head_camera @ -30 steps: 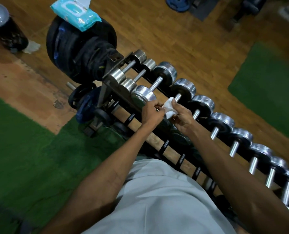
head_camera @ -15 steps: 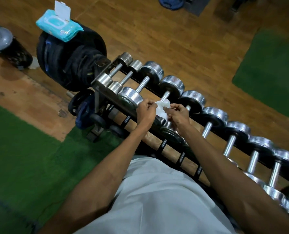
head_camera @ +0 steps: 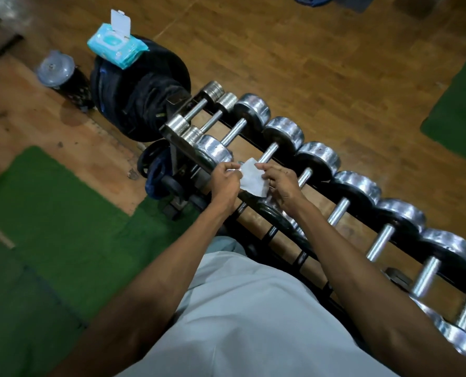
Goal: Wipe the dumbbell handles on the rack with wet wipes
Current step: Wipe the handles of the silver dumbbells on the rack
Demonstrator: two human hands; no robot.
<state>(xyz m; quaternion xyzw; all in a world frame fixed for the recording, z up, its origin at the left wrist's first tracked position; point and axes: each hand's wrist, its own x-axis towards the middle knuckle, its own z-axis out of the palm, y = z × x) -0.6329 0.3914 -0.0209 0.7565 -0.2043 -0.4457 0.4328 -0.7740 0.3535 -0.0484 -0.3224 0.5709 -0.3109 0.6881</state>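
A row of chrome dumbbells lies across a black rack [head_camera: 172, 133] that runs from upper left to lower right. I hold a white wet wipe [head_camera: 252, 177] spread flat just above the near end of the fourth dumbbell's handle [head_camera: 267, 153]. My left hand [head_camera: 224, 180] pinches the wipe's left edge. My right hand [head_camera: 279, 180] pinches its right edge. The near head of that dumbbell is hidden under my hands. A teal wet-wipe pack [head_camera: 116, 46] with its white lid flipped up sits on the stacked black weight plates [head_camera: 142, 88] at the rack's left end.
A black bin with a clear lid [head_camera: 55, 68] stands on the wooden floor left of the plates. Green mats [head_camera: 49, 213] lie at lower left and at the right edge. Smaller plates [head_camera: 155, 170] hang low beside the rack. My light shirt fills the bottom centre.
The wipe was bunched against the dumbbell handle a second ago. Now both hands have pulled it open into a flat sheet. The camera has shifted, so the rack sits further right in view.
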